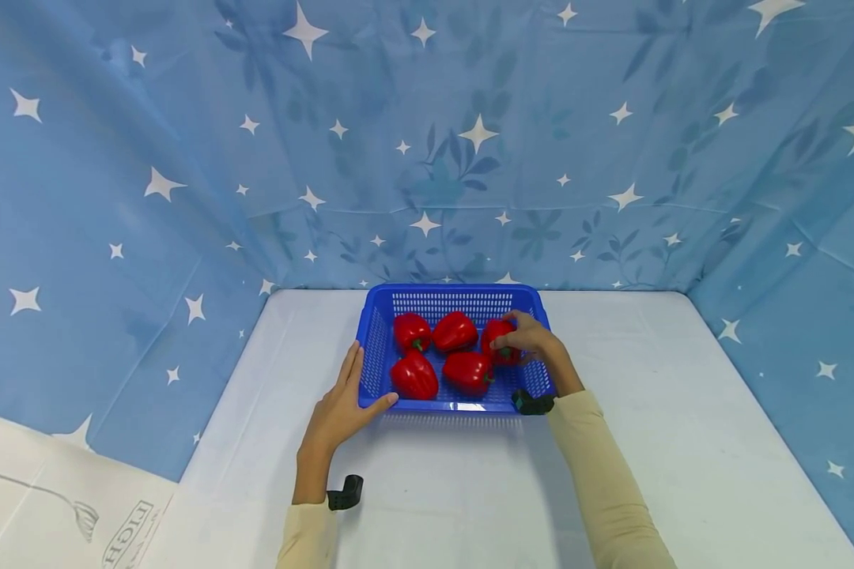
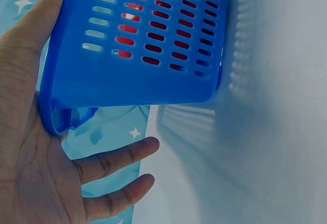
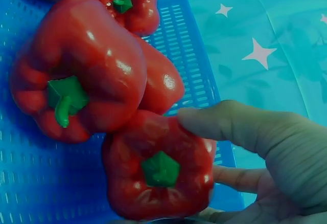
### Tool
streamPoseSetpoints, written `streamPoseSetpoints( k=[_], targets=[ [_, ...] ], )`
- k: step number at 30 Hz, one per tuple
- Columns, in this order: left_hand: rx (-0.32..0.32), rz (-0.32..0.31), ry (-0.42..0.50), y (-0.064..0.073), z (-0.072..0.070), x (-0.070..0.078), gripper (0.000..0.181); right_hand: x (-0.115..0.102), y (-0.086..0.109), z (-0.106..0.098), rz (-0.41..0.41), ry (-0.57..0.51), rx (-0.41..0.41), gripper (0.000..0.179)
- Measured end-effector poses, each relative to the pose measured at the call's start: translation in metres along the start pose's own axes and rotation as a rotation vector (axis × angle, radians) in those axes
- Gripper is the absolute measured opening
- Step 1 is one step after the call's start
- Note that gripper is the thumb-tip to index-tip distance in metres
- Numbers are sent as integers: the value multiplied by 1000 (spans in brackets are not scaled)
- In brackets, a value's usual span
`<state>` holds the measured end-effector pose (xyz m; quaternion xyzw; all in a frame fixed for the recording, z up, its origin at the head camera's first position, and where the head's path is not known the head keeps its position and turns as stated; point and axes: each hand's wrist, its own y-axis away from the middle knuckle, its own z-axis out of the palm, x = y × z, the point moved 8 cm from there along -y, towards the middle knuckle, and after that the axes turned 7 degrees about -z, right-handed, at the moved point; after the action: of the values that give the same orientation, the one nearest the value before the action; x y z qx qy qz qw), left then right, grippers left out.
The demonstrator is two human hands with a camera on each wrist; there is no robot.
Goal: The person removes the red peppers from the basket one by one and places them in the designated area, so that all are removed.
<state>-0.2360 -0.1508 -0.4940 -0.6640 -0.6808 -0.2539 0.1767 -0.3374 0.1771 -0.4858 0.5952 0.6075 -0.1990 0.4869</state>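
Note:
A blue plastic basket [image 1: 459, 408] with slotted walls holds several red bell peppers, among them one at the front left [image 1: 414, 376] and one at the front middle [image 1: 467, 372]. My right hand [image 1: 530, 336] reaches in over the right side and grips the rightmost bell pepper [image 3: 158, 168], its thumb on the upper side and its other fingers partly hidden behind. That pepper's green stem faces the wrist camera. At the basket's front left corner rests my left hand [image 1: 339, 415], fingers straight along the left rim and thumb across the front rim.
The basket stands on a white table [image 1: 434, 490], against a blue star-patterned curtain [image 1: 427, 158] at the back. More of this cloth hangs at both sides. A pale printed sheet [image 1: 57, 498] lies at the lower left. Each wrist wears a small black device [image 1: 346, 493].

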Motion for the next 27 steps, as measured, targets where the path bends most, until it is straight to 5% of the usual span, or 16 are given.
streamPoseSetpoints(
  k=[11, 20, 27],
  targets=[
    [9, 8, 8, 0, 0, 0, 110, -2, 3, 0, -60, -164, -26, 77],
    [10, 13, 5, 1, 0, -1, 109, -8, 6, -9, -129, -512, 31, 75],
    [7, 16, 3, 2, 0, 0, 109, -9, 11, -17, -129, -573, 79, 66]
  ],
)
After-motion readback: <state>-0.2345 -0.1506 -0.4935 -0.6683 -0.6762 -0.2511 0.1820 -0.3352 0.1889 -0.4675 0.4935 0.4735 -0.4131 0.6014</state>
